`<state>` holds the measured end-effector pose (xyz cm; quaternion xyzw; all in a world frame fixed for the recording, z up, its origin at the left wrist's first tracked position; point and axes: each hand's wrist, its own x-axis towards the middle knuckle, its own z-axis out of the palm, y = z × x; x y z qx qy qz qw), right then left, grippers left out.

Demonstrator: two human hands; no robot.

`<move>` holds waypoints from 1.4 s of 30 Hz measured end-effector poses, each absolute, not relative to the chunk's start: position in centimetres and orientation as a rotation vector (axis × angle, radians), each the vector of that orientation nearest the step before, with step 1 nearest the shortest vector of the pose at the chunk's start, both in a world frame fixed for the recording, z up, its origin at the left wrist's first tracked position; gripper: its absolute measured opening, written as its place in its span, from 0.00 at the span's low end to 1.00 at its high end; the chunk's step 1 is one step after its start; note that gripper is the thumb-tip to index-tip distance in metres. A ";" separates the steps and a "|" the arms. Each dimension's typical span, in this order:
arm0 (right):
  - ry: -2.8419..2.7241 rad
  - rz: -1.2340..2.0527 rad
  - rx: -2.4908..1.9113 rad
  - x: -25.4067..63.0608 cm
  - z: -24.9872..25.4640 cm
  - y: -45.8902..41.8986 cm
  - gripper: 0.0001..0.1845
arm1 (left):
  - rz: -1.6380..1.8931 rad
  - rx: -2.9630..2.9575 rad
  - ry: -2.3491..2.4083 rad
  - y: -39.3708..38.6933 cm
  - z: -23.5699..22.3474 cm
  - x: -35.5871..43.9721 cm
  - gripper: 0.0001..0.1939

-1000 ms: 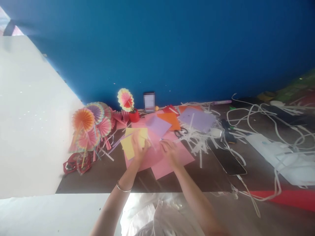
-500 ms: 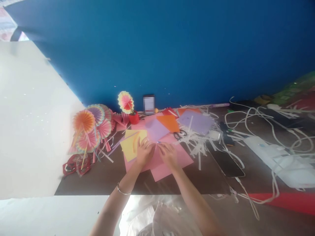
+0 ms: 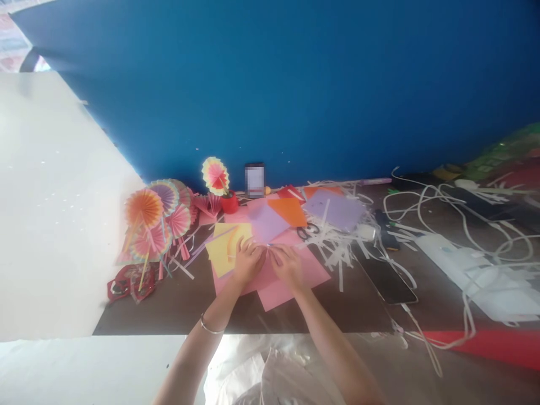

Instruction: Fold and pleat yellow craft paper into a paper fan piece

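Observation:
My left hand (image 3: pixel 248 261) and my right hand (image 3: pixel 287 265) meet close together above pink paper (image 3: pixel 310 271), fingertips pinched nearly tip to tip. Something small and pale shows between them, too small to make out. Yellow paper (image 3: pixel 219 260) lies beside my left hand, partly under it. Just beyond the fingertips are a lilac sheet (image 3: pixel 268 222) and an orange sheet (image 3: pixel 291 212). Dark-handled scissors (image 3: pixel 307 232) rest beyond my right hand, their blades hidden.
Pleated paper fans (image 3: pixel 143 209) cluster at the left, near a red pot (image 3: pixel 229 202) holding a paper flower (image 3: pixel 215 176). White paper strips (image 3: pixel 337 250) are heaped at the right. A phone (image 3: pixel 388 275), a white power strip (image 3: pixel 476 275) and tangled cables (image 3: pixel 422 208) lie farther right.
Both hands stay in almost the same place, with only slight shifts of the fingers. The papers and other things lie as before.

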<state>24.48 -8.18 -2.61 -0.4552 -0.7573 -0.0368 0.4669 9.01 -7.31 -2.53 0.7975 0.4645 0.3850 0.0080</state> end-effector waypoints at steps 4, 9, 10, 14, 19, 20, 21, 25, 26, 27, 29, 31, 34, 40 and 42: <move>-1.859 -0.080 -1.085 24.5 -2.7 -8.2 0.08 | 1.168 2.504 1.436 -7.3 -2.5 9.0 0.10; -1.862 -0.086 -1.094 24.5 -2.7 -8.2 0.09 | 1.109 2.566 1.467 -7.4 -2.3 9.0 0.08; -1.863 -0.090 -1.096 24.5 -2.7 -8.3 0.09 | 1.102 2.565 1.466 -7.4 -2.3 9.0 0.08; -1.878 -0.111 -1.094 24.5 -2.7 -8.3 0.09 | 1.088 2.543 1.468 -7.4 -2.2 9.0 0.07; -1.900 -0.084 -1.116 24.4 -2.8 -8.3 0.09 | 1.094 2.477 1.455 -7.4 -2.1 9.1 0.07; -1.906 -0.081 -1.114 24.4 -2.7 -8.4 0.09 | 1.101 2.438 1.449 -7.4 -2.0 9.1 0.07; -1.908 -0.079 -1.111 24.4 -2.7 -8.4 0.09 | 1.106 2.392 1.434 -7.3 -1.9 9.1 0.07; -1.900 -0.075 -1.098 24.3 -2.5 -8.6 0.10 | 1.126 2.165 1.274 -7.5 -0.9 9.0 0.07; -1.899 -0.073 -1.089 24.3 -2.5 -8.6 0.10 | 1.145 2.079 1.228 -7.6 -0.6 9.0 0.07; -1.894 -0.070 -1.076 24.3 -2.5 -8.7 0.10 | 1.163 1.975 1.184 -7.7 -0.3 9.0 0.07; -1.863 -0.059 -1.056 24.2 -2.6 -8.8 0.11 | 1.190 1.730 1.092 -8.0 0.3 9.1 0.07; -1.820 -0.027 -1.052 24.0 -2.6 -9.0 0.11 | 1.180 1.502 1.006 -8.2 0.6 9.4 0.09; -1.752 0.070 -1.062 23.7 -2.6 -9.2 0.10 | 1.162 1.273 0.943 -8.3 0.5 10.1 0.11; -1.488 0.122 -1.098 24.1 -2.5 -9.0 0.07 | 1.252 0.862 0.824 -7.7 -0.3 10.1 0.11; -1.364 0.056 -1.136 24.7 -2.5 -8.7 0.07 | 1.292 0.709 0.789 -7.3 -0.4 9.5 0.12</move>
